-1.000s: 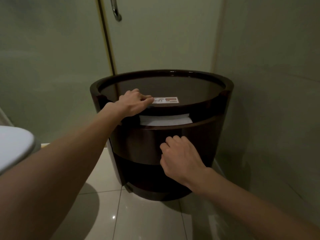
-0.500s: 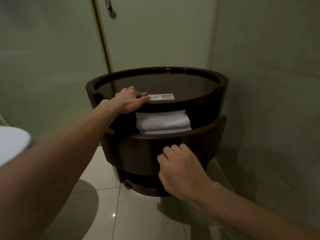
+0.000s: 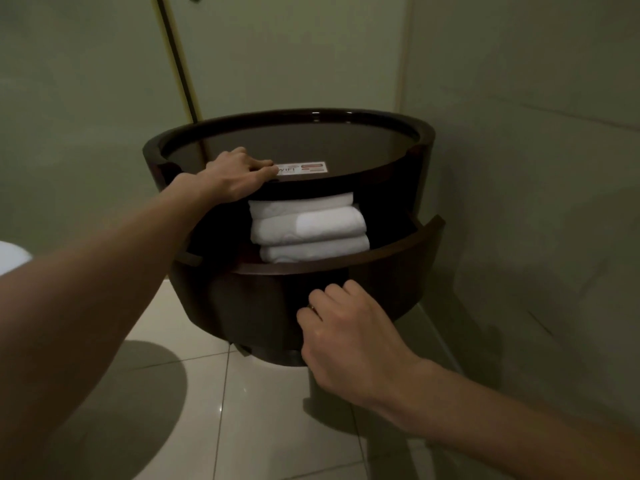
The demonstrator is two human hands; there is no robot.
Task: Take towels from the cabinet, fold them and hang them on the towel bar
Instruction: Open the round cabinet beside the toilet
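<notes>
Braces the round dark-brown wooden cabinet with the left hand, fingers laid fairly flat over the top rim beside a white printed sticker, gripping nothing. Hooks the right hand on the curved dark drawer front, fingers curled into its shadowed recess, fingertips hidden. Compared with a second ago, shows the drawer drawn much further out: then only a sliver of white, now a stack of three folded white towels bared inside the opening. Probably leaves room enough to reach in and lift the top towel; folding and hanging not yet begun.
</notes>
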